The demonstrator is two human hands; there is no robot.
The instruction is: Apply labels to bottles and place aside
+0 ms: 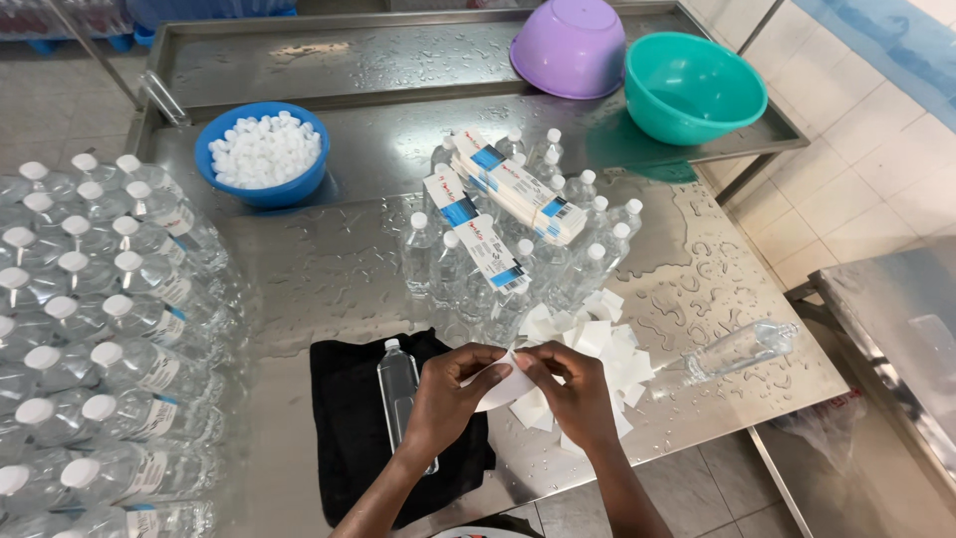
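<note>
Both hands pinch one white paper slip above a wet steel table.

Left hand (445, 396) and right hand (576, 399) meet thumb to forefinger, wrists bent inward, gripping the thin curved slip (501, 387) between them. Under the left hand lies a clear plastic bottle (399, 389) on a black cloth (368, 428). Just beyond the right hand, loose square slips (602, 344) fan out on the wet, shiny metal table (329, 269).

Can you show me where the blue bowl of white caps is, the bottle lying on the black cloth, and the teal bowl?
Blue bowl of white caps (296, 184), head view, on its front blue rim.
Bottle on the black cloth (398, 389), head view, on its clear body.
Teal bowl (697, 90), head view, on its inner wall.
</note>
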